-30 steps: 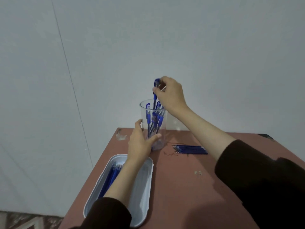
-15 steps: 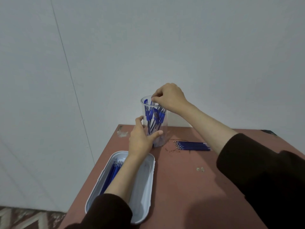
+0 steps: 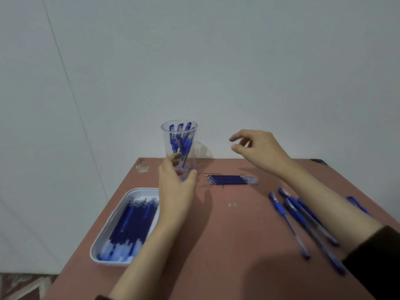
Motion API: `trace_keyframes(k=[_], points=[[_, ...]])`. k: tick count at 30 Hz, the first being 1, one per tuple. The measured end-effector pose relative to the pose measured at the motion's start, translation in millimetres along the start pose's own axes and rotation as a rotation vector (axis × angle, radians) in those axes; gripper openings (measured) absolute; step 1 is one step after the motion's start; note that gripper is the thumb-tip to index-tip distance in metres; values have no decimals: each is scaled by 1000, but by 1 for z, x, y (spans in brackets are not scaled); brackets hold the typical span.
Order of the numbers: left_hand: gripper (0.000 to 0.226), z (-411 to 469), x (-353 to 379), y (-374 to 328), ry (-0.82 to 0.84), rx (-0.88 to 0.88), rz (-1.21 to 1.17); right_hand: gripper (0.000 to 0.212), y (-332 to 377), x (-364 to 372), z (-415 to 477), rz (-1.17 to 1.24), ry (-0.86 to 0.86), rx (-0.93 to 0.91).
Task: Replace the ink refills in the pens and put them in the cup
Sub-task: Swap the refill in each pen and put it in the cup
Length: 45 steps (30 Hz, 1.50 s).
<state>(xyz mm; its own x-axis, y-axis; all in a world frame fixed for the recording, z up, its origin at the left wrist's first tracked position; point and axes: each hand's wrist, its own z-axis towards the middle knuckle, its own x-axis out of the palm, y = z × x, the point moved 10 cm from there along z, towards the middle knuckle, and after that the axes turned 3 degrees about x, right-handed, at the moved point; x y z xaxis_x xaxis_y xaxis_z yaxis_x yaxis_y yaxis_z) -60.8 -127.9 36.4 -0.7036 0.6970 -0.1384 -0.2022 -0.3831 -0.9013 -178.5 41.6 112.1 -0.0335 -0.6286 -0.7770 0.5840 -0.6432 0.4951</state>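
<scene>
Reddish bench (image 3: 238, 234) carries the clear cup (image 3: 179, 135) of blue pens (image 3: 180, 142) at frame centre, its base clasped by the left grip (image 3: 175, 187), while the right grip (image 3: 257, 148) hovers to its right, loosely curled, holding nothing.

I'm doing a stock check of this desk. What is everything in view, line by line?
cup: one, clear, upright at the table's far side
cup pens: several, blue, standing in the cup
loose pens: about five, blue, lying on the table at right
table refills: a short row, blue, right of the cup
tray: one, white, at the table's left edge
tray refills: many, blue, in the tray
table: one, reddish-brown
left hand: grips the cup's base
right hand: empty, raised right of the cup
</scene>
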Motion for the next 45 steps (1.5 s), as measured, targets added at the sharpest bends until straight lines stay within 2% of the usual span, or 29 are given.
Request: trace_keyframes(k=[5,11,17,20,23,27,30,34,40,45], points=[[27,-45,51,2,199,-49,-27,5,-61,-10,-39,-215,125,209],[26,-66,73,1,242,-42,39,28,-87,1,-76,-539,296,305],[25,-72,73,-10,237,26,15,31,-76,8,-90,-674,270,275],[25,-69,69,-9,219,22,-9,16,-72,10,-93,-675,264,277],[26,-69,67,-8,224,11,-20,9,-67,15,-94,-676,258,245],[30,-65,62,-8,223,21,-36,27,-50,18,-90,-573,191,171],[29,-55,50,-7,178,48,-49,11,-30,20,-82,-339,140,60],[26,-46,36,-5,132,76,3,19,-11,34,-77,-191,126,-55],[27,-43,35,-4,171,109,30,25,-3,48,-83,-184,21,-167],[22,-44,49,-2,282,102,20,30,-3,39,-87,-157,-29,-186]])
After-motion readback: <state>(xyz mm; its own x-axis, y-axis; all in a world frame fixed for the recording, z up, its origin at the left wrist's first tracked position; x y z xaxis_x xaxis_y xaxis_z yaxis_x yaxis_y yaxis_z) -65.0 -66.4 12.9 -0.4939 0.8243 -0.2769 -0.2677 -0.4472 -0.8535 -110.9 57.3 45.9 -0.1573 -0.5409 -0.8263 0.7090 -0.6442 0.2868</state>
